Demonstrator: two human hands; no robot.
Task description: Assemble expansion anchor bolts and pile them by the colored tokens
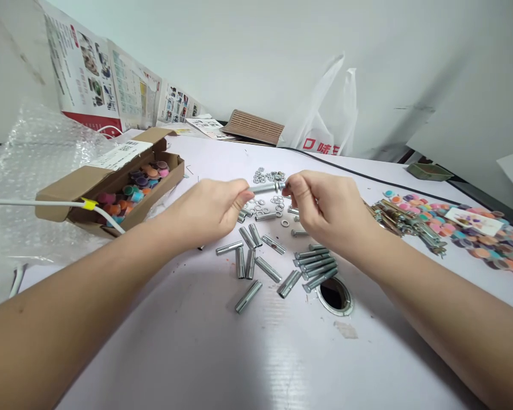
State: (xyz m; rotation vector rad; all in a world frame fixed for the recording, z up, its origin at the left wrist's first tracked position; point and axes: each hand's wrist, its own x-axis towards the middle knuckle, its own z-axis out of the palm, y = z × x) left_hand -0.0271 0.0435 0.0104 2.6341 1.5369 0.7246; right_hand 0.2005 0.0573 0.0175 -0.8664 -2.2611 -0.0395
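Observation:
Between my two hands, an expansion bolt [264,188] with a shiny metal sleeve lies almost level above the table. The fingers of my left hand [216,206] pinch its left end. At the other end, by a washer or nut, my right hand [325,199] has thumb and fingers closed; its tip is hidden in them. Below lie several loose slotted sleeves [268,269]. Several bolts [318,263] are grouped under my right wrist. Flat washers [285,223] are scattered just beneath the held bolt, and a cluster of nuts [260,176] sits behind it.
An open cardboard box [171,171] of coloured caps stands left, beside bubble wrap [38,171]. At right are a pile of assembled anchors [410,225] and spread coloured discs [479,245]. A round hole [336,296] pierces the table. A black cable [367,173] and plastic bag [325,122] lie behind.

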